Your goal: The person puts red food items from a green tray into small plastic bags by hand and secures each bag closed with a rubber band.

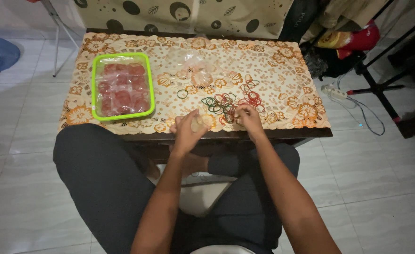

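Note:
My left hand (187,130) is closed around a small clear plastic bag (199,123) at the near edge of the low table (273,134). My right hand (249,117) rests just to its right, fingertips pinching into a loose pile of red and green rubber bands (231,102) on the orange floral tablecloth (193,54). One green rubber band (182,93) lies apart, further left. Beyond the pile lie more clear plastic bags (195,70). A green-rimmed tray (95,89), filled with red pieces wrapped in clear plastic, sits at the table's left.
I sit on a white tiled floor (24,164) with my legs in dark trousers at the table. A white power strip (335,92) with cables lies right of the table, beside a black stand (381,87). A spotted curtain (184,14) hangs behind.

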